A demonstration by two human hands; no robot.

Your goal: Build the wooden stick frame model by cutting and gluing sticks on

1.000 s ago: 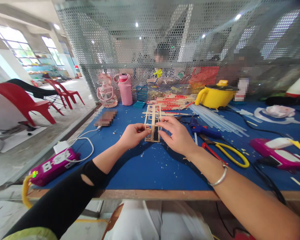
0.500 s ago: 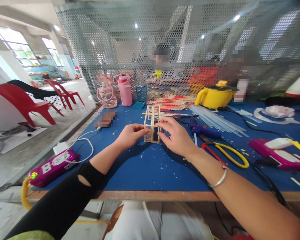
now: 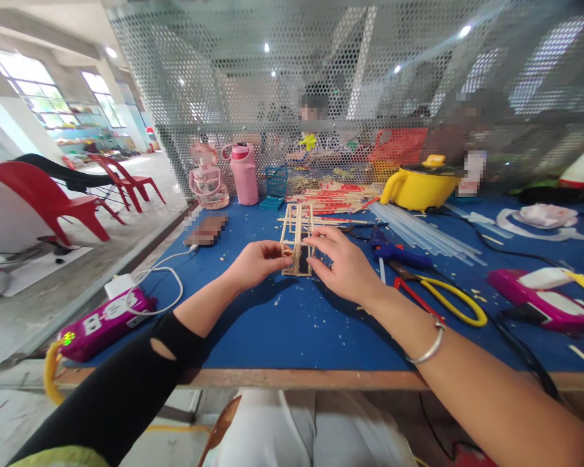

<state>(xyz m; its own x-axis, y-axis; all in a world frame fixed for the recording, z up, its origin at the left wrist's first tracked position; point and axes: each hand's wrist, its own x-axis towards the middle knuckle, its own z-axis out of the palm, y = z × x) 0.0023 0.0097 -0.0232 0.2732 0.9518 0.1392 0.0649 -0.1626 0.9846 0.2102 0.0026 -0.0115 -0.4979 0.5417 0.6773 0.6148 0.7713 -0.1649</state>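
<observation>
A small frame of thin wooden sticks (image 3: 298,224) stands on the blue tabletop (image 3: 272,331) in front of me. My left hand (image 3: 259,264) pinches its left side between thumb and fingers. On the opposite side, my right hand (image 3: 338,264) has its thumb and forefinger closed in on the frame's right edge. Fingertips of both hands cover parts of the frame's lower half. Behind it lies a pile of sticks with red marks (image 3: 333,196). To the right of my right hand are a blue glue gun (image 3: 401,253) and pliers with yellow and red handles (image 3: 452,305).
Translucent glue sticks (image 3: 425,230) and a yellow pot (image 3: 421,187) lie at the back right. A phone (image 3: 208,230), pink bottles (image 3: 244,175) and a purple power strip (image 3: 102,324) are at the left. A perforated metal screen (image 3: 253,78) borders the back; people sit beyond it.
The thumb and fingers of my left hand have shifted slightly on the frame's left side. My right hand and the frame stay almost in place.
</observation>
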